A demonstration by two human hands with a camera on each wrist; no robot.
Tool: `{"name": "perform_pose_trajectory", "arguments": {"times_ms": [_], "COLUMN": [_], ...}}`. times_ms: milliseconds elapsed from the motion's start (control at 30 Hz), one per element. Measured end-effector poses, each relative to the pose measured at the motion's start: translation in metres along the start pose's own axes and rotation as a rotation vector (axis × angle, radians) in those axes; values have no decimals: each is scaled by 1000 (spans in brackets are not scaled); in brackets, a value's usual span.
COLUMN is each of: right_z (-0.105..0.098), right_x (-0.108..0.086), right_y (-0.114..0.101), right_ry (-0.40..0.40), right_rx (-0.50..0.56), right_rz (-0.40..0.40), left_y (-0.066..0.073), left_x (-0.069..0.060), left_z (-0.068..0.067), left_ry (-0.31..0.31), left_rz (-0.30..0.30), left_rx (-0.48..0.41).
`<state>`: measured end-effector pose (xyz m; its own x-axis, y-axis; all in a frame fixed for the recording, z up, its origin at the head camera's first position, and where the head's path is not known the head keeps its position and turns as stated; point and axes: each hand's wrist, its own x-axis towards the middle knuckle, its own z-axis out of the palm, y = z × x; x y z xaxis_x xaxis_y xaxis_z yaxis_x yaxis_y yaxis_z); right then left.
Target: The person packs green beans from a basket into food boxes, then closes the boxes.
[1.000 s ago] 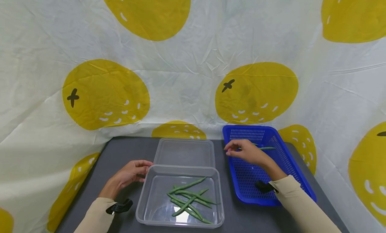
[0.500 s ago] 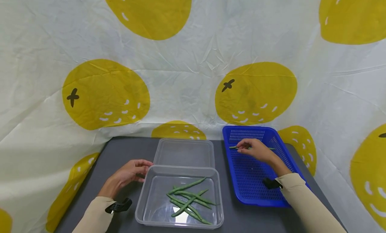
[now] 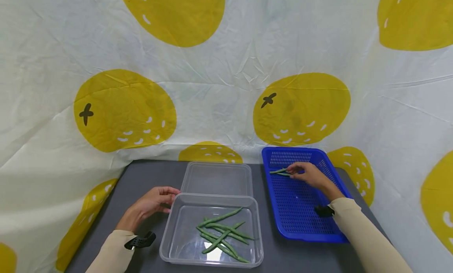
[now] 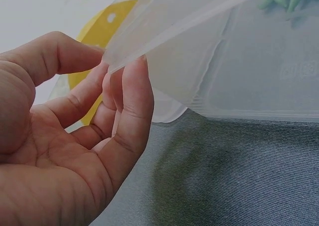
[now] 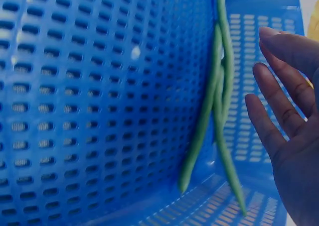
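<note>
Three green beans (image 5: 205, 115) lie at the far end of the blue perforated basket (image 3: 301, 214), by the right hand (image 3: 312, 176), its fingers loosely parted. The left hand (image 3: 150, 204) pinches a rim corner of the clear plastic container (image 3: 184, 235) (crossed beans (image 3: 221, 238) lie inside).

A: Which plastics do we record?
B: We record smooth, clear plastic for the container (image 3: 182, 241), its glossy floor showing a bright reflection; translucent plastic for the lid (image 3: 218, 179); and perforated, glossy plastic for the basket (image 3: 301, 216).
A: And the remaining finishes?
B: We list the tabletop (image 3: 152, 174) as matt, with a fine ribbed texture; the backdrop (image 3: 219, 112) as creased cloth, faintly shiny; the sleeves (image 3: 368, 233) as matt cloth; the beans (image 3: 220, 218) as smooth.
</note>
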<state>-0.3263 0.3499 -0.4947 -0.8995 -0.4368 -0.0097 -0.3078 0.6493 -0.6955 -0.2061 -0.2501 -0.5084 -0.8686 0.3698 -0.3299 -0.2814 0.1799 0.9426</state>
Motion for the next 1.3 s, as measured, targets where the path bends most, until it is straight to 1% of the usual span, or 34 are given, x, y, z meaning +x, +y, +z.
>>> {"name": "perform_pose_trajectory", "arguments": {"times_ms": [133, 333, 567, 767, 867, 1000, 1133, 1300], "right_z": [-1, -1, 0, 1, 2, 2, 2, -3], "right_x": [0, -2, -7, -10, -11, -12, -12, -13], "right_y": [8, 16, 25, 29, 31, 36, 36, 26], "right_ry": [-13, -13, -64, -77, -70, -81, -105, -126], "right_rx": [-12, 1, 0, -41, -73, -110, -194, -316], "right_rz": [31, 83, 111, 115, 137, 145, 107, 28], "left_y": [0, 0, -1, -2, -2, -2, -1, 0], "left_x": [-1, 0, 0, 0, 0, 0, -1, -2], "left_z": [0, 1, 1, 0, 1, 1, 0, 0], "left_ry": [-9, -7, -16, -17, -16, -10, -21, -29], "left_rz": [9, 8, 15, 13, 14, 9, 12, 20], "left_rx": [-1, -12, -10, -19, -17, -17, -24, -30]}}
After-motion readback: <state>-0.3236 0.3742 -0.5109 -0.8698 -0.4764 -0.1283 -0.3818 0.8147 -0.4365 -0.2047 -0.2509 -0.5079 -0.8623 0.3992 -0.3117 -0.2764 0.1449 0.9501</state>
